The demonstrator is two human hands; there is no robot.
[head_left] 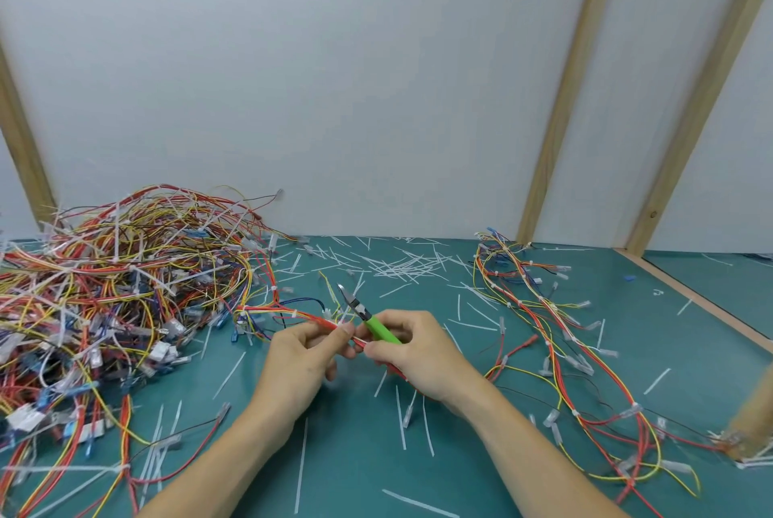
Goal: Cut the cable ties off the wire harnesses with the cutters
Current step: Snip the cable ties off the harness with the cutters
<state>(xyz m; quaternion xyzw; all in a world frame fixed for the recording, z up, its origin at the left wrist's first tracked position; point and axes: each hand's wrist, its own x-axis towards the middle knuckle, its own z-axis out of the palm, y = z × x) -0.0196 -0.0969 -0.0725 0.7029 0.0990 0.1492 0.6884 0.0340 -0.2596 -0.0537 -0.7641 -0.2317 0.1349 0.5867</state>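
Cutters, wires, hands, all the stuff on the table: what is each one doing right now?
Cutters: held in the right hand, blades pointing up and away, off the wires.
Right hand: curled round the green handle.
Left hand: pinching the red wire bundle.
Wire pile: tangled, ties on.
Loose wires: spread out flat.
Cut ties: scattered over the table.

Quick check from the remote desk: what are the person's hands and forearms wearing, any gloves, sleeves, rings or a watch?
Nothing is worn that shows. The left hand and right hand are bare, with no gloves and no visible rings. Both forearms are uncovered down to the bottom edge of the view, with no sleeves, watch or wristband in sight.
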